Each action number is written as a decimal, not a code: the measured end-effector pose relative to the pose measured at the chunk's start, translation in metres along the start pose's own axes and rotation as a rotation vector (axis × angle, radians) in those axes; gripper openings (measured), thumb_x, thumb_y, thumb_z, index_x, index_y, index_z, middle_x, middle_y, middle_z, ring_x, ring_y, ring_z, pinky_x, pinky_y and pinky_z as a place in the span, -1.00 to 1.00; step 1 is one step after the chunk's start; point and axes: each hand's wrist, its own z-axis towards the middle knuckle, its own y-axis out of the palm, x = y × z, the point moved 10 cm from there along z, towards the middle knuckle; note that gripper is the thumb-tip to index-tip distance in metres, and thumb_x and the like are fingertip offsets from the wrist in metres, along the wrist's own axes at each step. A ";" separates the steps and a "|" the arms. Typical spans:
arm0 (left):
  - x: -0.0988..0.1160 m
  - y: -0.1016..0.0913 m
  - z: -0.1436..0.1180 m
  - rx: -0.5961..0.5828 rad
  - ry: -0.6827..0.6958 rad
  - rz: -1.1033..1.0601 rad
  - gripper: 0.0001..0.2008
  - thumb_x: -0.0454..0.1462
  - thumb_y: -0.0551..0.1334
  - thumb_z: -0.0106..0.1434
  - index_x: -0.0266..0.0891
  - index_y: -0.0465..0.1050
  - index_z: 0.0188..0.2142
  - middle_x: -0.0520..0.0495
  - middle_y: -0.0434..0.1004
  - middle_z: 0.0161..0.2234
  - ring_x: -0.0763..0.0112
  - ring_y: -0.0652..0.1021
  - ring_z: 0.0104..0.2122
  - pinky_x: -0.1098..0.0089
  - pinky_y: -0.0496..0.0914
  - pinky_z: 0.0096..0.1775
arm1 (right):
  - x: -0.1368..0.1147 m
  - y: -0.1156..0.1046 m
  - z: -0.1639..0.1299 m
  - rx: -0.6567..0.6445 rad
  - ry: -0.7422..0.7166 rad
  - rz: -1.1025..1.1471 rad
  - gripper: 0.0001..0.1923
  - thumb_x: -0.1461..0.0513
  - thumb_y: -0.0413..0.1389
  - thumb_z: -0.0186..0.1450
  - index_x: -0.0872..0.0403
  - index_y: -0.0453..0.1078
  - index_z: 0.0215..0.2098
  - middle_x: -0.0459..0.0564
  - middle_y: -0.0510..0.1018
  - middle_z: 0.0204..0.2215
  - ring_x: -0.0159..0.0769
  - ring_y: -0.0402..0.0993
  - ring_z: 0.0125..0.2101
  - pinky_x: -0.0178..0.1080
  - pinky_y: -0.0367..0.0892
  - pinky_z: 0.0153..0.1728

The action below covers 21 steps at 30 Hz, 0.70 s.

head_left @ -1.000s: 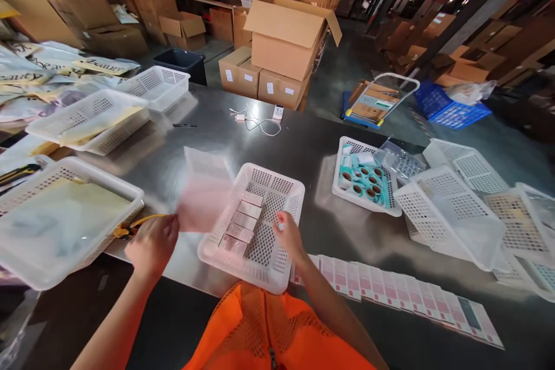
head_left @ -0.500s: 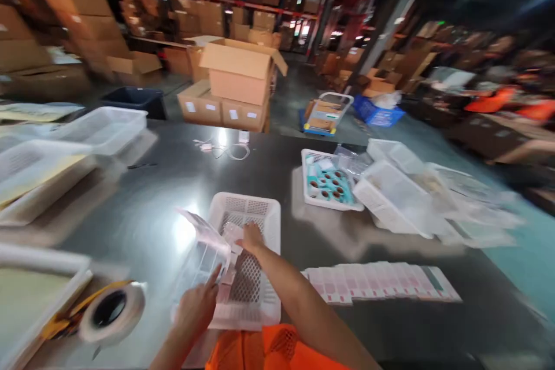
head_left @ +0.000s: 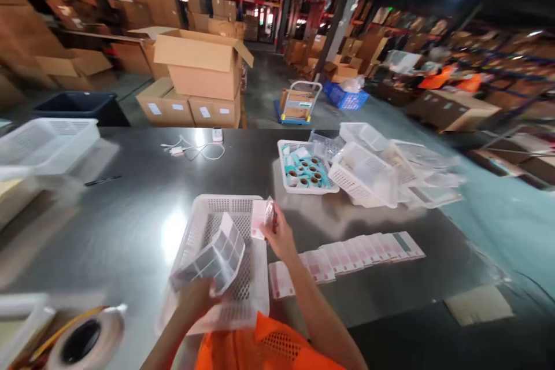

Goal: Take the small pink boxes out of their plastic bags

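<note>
My left hand (head_left: 197, 299) is closed on the edge of a sheet with grey rectangles (head_left: 223, 254), which looks like a sticker sheet. The sheet bends over a white perforated plastic basket (head_left: 225, 202) in front of me. At the basket's right rim, my right hand (head_left: 280, 235) pinches a small pink-and-white packet (head_left: 259, 219) with a shiny clear part along its side. Right of the basket, a row of overlapping pink-and-white cards (head_left: 347, 257) lies on the dark table. The basket's near left part is hidden by my left hand and the sheet.
A basket of turquoise-and-brown rolls (head_left: 286, 176) stands beyond, beside tilted white baskets (head_left: 364, 179). A white cable (head_left: 195, 150) and a pen (head_left: 103, 181) lie farther back. A tape roll (head_left: 87, 340) sits at the near left. Cartons (head_left: 199, 63) stand behind the table.
The view has swung to the right. My right hand has come up out of the basket to its right rim with the packet. The sheet in my left hand now leans over the basket.
</note>
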 end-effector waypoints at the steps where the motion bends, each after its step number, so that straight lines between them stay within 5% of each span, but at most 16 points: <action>1: 0.012 -0.010 0.000 0.018 0.020 -0.130 -0.62 -0.05 0.20 0.15 -0.25 0.55 -0.16 -0.27 0.64 -0.14 0.00 0.63 -0.18 0.11 0.48 -0.18 | -0.011 0.005 -0.008 -0.096 -0.041 0.092 -0.21 0.07 0.16 0.26 -0.03 -0.06 0.36 -0.05 0.53 -0.21 -0.26 0.54 -0.38 -0.25 0.45 -0.39; 3: 0.040 -0.028 -0.002 0.048 0.095 -0.397 -0.47 0.01 -0.09 0.34 -0.23 0.46 0.01 -0.23 0.56 0.02 0.23 0.63 -0.31 0.27 0.49 -0.30 | -0.036 0.017 -0.030 -0.247 -0.126 0.193 -0.26 0.07 0.23 0.21 -0.05 0.10 0.30 -0.06 0.54 -0.22 -0.28 0.53 -0.38 -0.26 0.45 -0.39; 6: 0.072 -0.056 -0.011 0.123 0.204 -0.717 -0.34 0.12 -0.19 0.34 -0.25 0.39 0.08 -0.20 0.58 -0.04 0.24 0.61 -0.28 0.31 0.49 -0.26 | -0.066 0.030 -0.063 -0.321 -0.227 0.183 -0.42 0.08 0.31 0.16 -0.05 0.31 0.12 -0.05 0.57 -0.19 -0.23 0.54 -0.27 -0.21 0.46 -0.26; 11: 0.079 -0.079 -0.038 0.264 0.280 -1.018 -0.24 0.30 0.12 0.09 -0.29 0.46 -0.06 -0.18 0.60 -0.18 0.14 0.57 -0.20 0.26 0.47 -0.14 | -0.091 0.015 -0.086 -0.057 -0.402 -0.023 -0.55 0.04 0.38 0.07 -0.01 0.40 -0.16 -0.03 0.51 -0.28 -0.20 0.46 -0.30 -0.17 0.39 -0.29; 15: 0.069 -0.072 -0.051 0.282 0.263 -1.100 -0.29 0.33 0.21 -0.03 -0.32 0.51 -0.39 -0.13 0.57 -0.44 0.21 0.55 -0.37 0.29 0.47 -0.26 | -0.107 0.015 -0.094 -0.176 -0.505 0.011 -0.79 0.06 0.26 0.23 -0.01 0.41 -0.35 -0.08 0.46 -0.43 -0.25 0.42 -0.37 -0.21 0.33 -0.33; 18: 0.070 -0.066 -0.055 0.251 0.256 -1.144 -0.16 0.41 0.11 -0.03 -0.33 0.56 -0.29 -0.18 0.59 -0.40 0.13 0.57 -0.31 0.24 0.48 -0.22 | -0.119 0.004 -0.096 -0.228 -0.530 0.117 -0.84 0.08 0.20 0.31 -0.05 0.46 -0.19 -0.05 0.51 -0.31 -0.24 0.45 -0.27 -0.19 0.37 -0.23; 21: 0.078 -0.059 -0.056 0.198 0.258 -1.180 -0.04 0.46 -0.01 -0.03 -0.32 0.56 -0.12 -0.25 0.61 -0.29 0.05 0.57 -0.19 0.19 0.48 -0.17 | -0.123 0.002 -0.097 -0.311 -0.509 0.191 -0.58 0.10 0.22 0.30 -0.11 0.38 0.12 0.01 0.48 -0.08 -0.21 0.45 -0.14 -0.15 0.40 -0.10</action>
